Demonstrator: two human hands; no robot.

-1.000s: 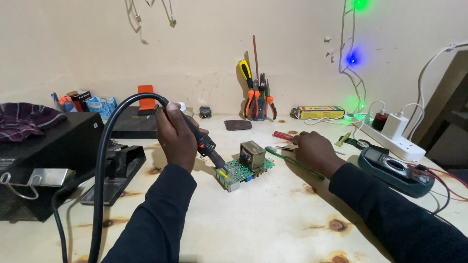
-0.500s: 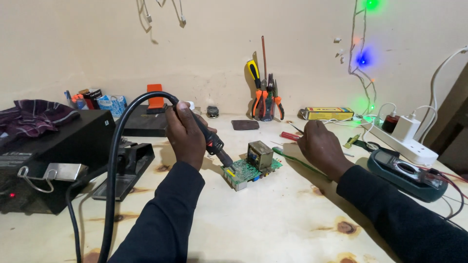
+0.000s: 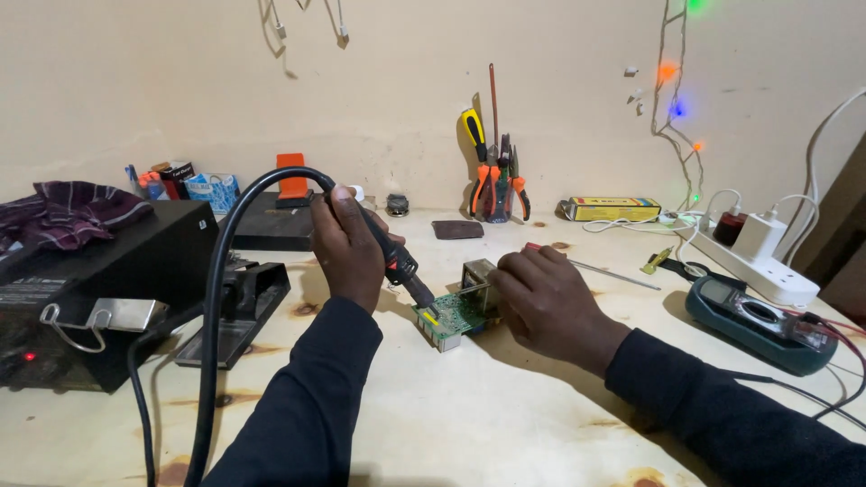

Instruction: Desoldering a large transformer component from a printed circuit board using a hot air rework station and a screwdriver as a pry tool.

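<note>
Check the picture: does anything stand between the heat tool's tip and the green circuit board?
Nothing visible does. The left hand aims the heat tool straight at the green circuit board; the right hand steadies the board's far side.

A long, flat yellow box with darker end panels lies on the table against the back wall, right of the upright tools. At the far left of the wall stand a small pale blue packet and, just beside it, a dark box with a red top. The green multimeter at the right edge shows a small greyish screen.
</note>
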